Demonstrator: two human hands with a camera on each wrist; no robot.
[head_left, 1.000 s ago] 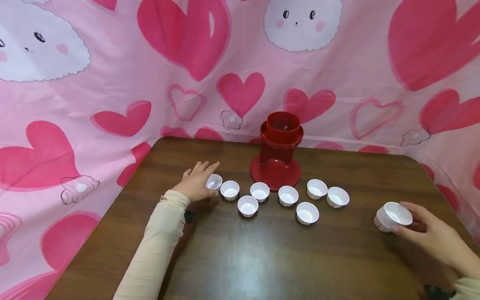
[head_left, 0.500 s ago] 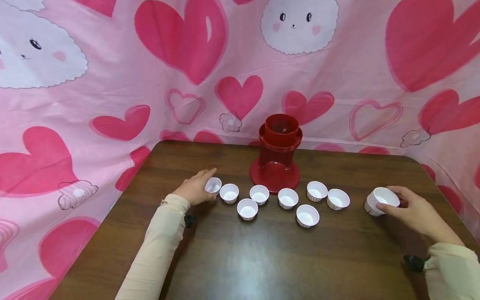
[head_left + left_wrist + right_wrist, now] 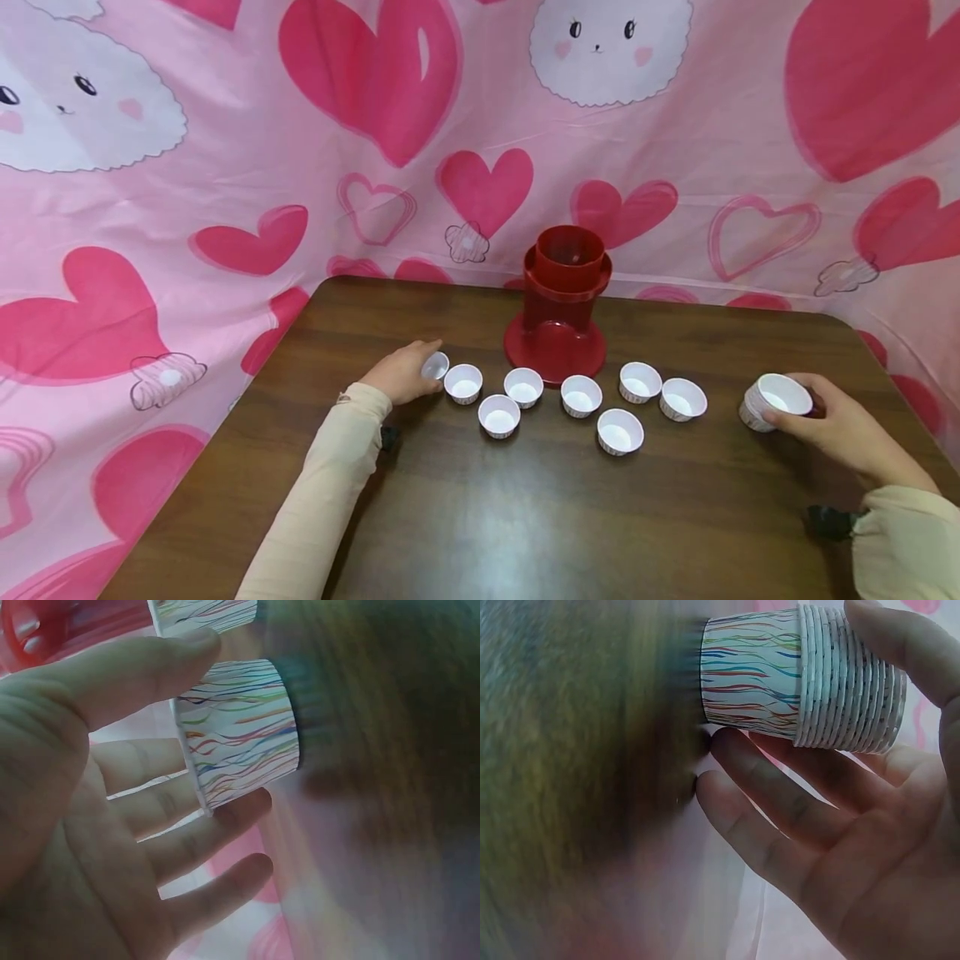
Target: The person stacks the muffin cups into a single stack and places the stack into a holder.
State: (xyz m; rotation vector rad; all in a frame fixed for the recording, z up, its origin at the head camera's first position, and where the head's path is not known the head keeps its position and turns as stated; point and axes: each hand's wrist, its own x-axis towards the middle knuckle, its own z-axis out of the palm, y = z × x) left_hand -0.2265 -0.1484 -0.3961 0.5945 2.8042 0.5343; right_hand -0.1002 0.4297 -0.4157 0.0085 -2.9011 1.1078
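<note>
At the left end of the loose cups, my left hand [image 3: 402, 372] holds a white paper baking cup [image 3: 435, 366] between thumb and fingers. In the left wrist view this cup [image 3: 240, 735] shows wavy coloured lines on its side, and the thumb lies along its near side. On the right, my right hand [image 3: 847, 429] grips a nested stack of the same cups [image 3: 776, 402]. Several stacked rims show in the right wrist view, with the thumb [image 3: 907, 645] at the rims and the fingers beneath. The stack stands at or just above the tabletop; I cannot tell which.
Several single cups stand upright between my hands, among them one beside my left hand [image 3: 463, 384], one in front [image 3: 620, 432] and one at the right [image 3: 683, 400]. Behind them is a red plastic stand with a cylinder [image 3: 553, 350] on the brown table [image 3: 480, 517]. A heart-patterned cloth hangs behind.
My left fingers have closed in on the leftmost cup, which now looks tilted. My right hand has brought the stack further back and slightly left on the table.
</note>
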